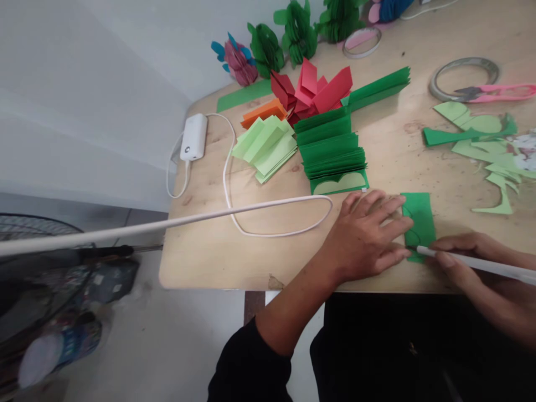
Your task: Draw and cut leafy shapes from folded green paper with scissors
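A green paper rectangle (422,218) lies near the table's front edge, with a dark curved line drawn on it. My left hand (371,234) lies with its fingers spread, their tips at the paper's left edge; what is under the palm is hidden. My right hand (486,273) is closed around a white pen (473,261), whose tip touches the lower left part of the paper. Just beyond my left hand is a stack of folded dark green paper (333,148), with a pale green scalloped shape (341,183) at its near end.
Folded red (310,89), orange (263,113) and light green paper (266,146) lie farther back. Pink scissors (502,91), a tape roll (435,84) and paper scraps (498,162) are at right. A white cable (268,207) crosses the left side from a power bank (194,137).
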